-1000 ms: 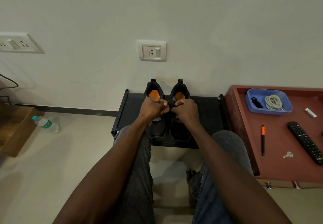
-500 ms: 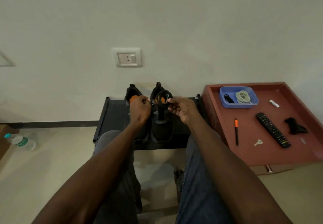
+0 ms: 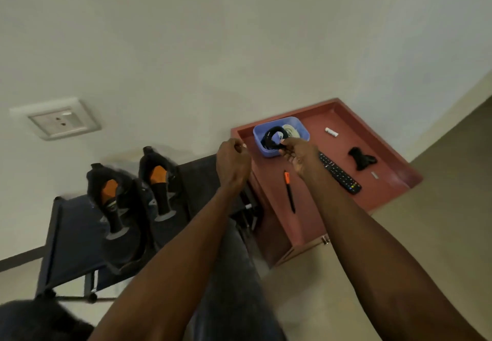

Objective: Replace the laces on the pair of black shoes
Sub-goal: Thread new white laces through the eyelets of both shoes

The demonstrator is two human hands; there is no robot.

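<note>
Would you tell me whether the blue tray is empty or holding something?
Holding something: the blue tray contains a black lace and a coiled white lace.

A plain pale wall (image 3: 239, 34) carries a socket plate (image 3: 60, 121) above a beige floor (image 3: 439, 220)

You have two black shoes (image 3: 114, 207) on the rack (image 3: 66, 234), and one blue tray (image 3: 259, 141), one pen (image 3: 289, 191), one remote (image 3: 339, 175) on the table (image 3: 386, 170).
</note>
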